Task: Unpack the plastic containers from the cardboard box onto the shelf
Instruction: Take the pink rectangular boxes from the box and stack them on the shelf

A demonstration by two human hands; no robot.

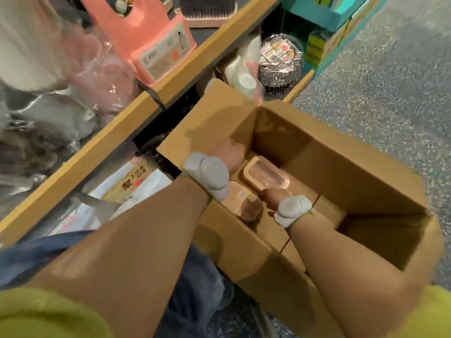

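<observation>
An open cardboard box (341,164) stands on the floor against the shelf (97,152). A clear-wrapped rectangular plastic container (262,173) lies inside it on top of others, with a second container (238,195) beside it. My left hand (229,153) reaches into the box's far left corner beside the container; its fingers are hidden. My right hand (272,196) is curled against the container's near end. Both wrists carry grey bands.
Pink packages (156,45) and bagged goods sit on the upper shelf. Flat printed packs (136,176) lie on the lower shelf, with stacked wire baskets (280,62) further along. Teal cartons (329,13) stand at the back. Speckled floor (390,81) spreads to the right.
</observation>
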